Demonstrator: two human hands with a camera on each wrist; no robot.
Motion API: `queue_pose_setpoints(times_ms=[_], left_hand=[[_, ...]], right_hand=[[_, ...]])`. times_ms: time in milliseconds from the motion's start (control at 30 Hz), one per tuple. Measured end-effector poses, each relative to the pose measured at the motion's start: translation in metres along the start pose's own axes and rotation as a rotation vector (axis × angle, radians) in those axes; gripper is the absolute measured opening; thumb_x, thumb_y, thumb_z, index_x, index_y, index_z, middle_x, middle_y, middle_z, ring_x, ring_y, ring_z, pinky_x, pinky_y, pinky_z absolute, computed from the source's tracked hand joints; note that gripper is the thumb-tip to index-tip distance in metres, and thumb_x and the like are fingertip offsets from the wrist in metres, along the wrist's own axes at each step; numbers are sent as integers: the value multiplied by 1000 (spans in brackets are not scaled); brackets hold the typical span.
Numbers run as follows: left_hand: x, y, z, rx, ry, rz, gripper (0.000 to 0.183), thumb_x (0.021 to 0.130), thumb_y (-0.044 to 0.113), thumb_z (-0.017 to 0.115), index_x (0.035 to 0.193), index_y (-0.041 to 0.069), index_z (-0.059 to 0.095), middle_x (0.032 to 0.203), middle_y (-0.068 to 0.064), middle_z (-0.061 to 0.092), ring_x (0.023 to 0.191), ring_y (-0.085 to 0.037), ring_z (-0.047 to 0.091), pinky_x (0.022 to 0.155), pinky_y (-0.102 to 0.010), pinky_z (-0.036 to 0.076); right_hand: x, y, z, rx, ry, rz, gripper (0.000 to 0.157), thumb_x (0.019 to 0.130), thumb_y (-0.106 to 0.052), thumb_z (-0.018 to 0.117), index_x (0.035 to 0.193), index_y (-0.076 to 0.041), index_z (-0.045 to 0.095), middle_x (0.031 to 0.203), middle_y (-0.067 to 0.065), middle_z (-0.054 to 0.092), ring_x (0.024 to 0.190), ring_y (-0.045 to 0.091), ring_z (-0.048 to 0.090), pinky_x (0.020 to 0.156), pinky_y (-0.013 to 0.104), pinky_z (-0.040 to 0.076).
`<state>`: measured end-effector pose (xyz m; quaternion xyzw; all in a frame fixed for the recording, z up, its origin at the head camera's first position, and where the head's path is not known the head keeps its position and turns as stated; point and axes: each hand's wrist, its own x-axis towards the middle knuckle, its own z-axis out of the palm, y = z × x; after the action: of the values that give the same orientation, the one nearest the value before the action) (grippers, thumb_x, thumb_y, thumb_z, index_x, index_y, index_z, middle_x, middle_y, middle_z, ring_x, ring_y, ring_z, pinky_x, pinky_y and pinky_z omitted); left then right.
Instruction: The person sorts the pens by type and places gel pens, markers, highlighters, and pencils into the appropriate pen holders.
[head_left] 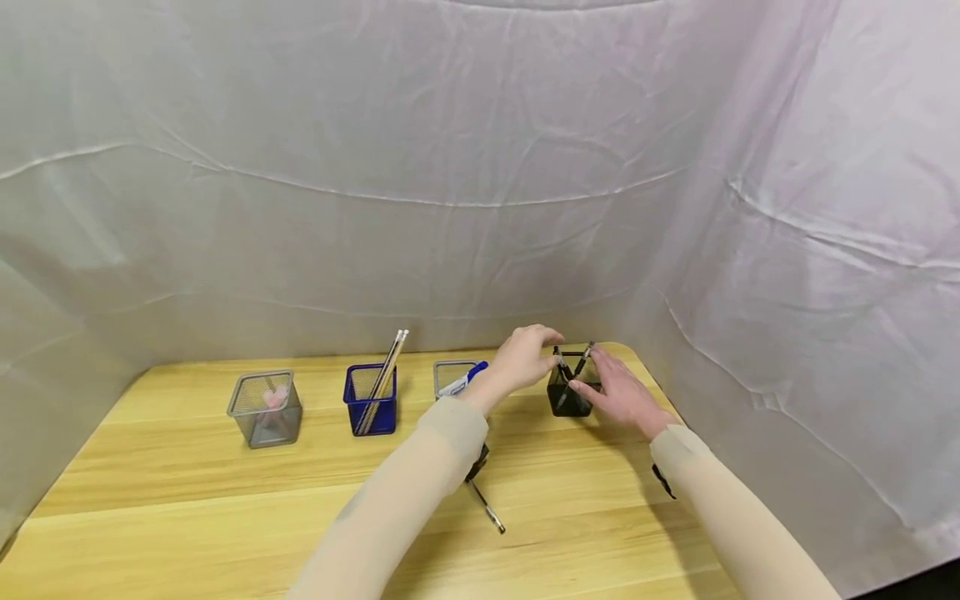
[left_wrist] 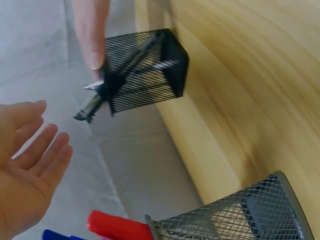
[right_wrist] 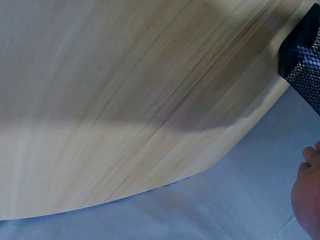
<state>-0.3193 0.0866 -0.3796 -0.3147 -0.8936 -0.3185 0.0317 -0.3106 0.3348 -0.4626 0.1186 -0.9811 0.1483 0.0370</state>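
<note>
A black mesh pen holder stands at the table's back right, with dark pens leaning out of its top. My left hand hovers just left of its opening, fingers spread and relaxed, nothing in them. On the other side is my right hand, its fingers nearly straight at the rim and the thumb in front of the holder. In the right wrist view only part of the right hand shows, near the edge of the frame. Another pen lies on the table, partly hidden by my left forearm.
A grey mesh holder with a red marker and a blue marker is partly behind my left arm. Farther left stand a blue holder with pencils and a grey holder containing something pink. Fabric walls surround the table.
</note>
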Motion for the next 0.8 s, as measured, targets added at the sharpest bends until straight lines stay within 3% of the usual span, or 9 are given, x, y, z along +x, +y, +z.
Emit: queue_pose_setpoints(times_ms=[233,467,633,800], left_hand=[[-19,5,-13,-138,80,82,37,103,20,68,139,12,66,142,-5,63,128,-22,62,107,-34,52],[-47,0,-24,-253,192,175,35,101,17,71,135,11,69,138,-4,66,124,-20,64,101,-31,55],[-67,-6,-29,-332,245,196,35,99,16,74,133,10,70,135,-4,67,117,-22,66,94,-30,58],[-88,-16,-30,-406,253,182,33,98,15,75,131,12,72,131,-3,68,106,-20,69,83,-30,60]], right_hand=[[0,1,0,-4,11,-12,99,103,-68,44,164,4,15,170,27,16,154,50,20,124,65,19],[-1,1,0,-2,9,-10,101,102,-70,43,165,3,14,170,26,16,154,50,20,124,65,18],[-1,1,0,3,12,-7,100,102,-70,43,165,3,14,171,25,14,154,49,19,124,64,17],[-1,1,1,-3,9,-6,100,103,-70,42,165,2,13,171,24,12,155,49,18,125,63,16]])
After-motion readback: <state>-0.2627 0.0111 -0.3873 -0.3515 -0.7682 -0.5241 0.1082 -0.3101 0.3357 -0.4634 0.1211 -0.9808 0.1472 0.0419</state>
